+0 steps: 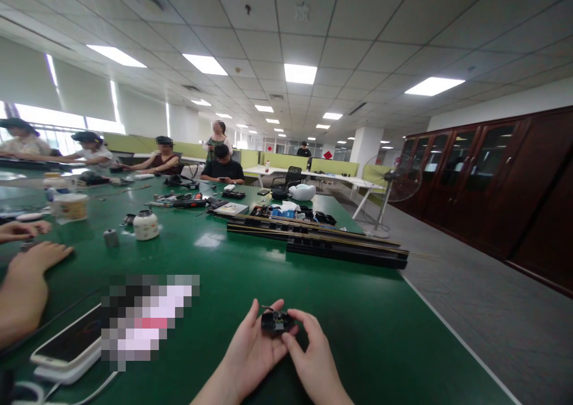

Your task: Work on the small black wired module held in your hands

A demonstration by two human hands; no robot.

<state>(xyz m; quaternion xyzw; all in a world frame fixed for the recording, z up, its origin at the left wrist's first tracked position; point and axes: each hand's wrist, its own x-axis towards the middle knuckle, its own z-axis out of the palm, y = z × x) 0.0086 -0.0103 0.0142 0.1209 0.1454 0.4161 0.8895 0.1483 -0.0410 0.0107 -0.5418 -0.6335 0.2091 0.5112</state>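
Note:
A small black electronic casing [276,322] with parts of a circuit board exposed rests in my left hand [253,352], which lies palm up beneath it. A short thin wire or strip sticks up at its far edge. My right hand [314,351] pinches the casing's right end between thumb and fingers. Both hands are just above the green tabletop [358,315], near its front edge. The underside of the casing is hidden by my left palm.
Left of my hands lie a phone [74,336] on a white block with cables and a blurred-out patch. Another person's hand [42,258] rests beyond. A white jar [146,226], a clear tub [70,206] and long black rails [344,254] with thin brass-coloured rods stand farther back.

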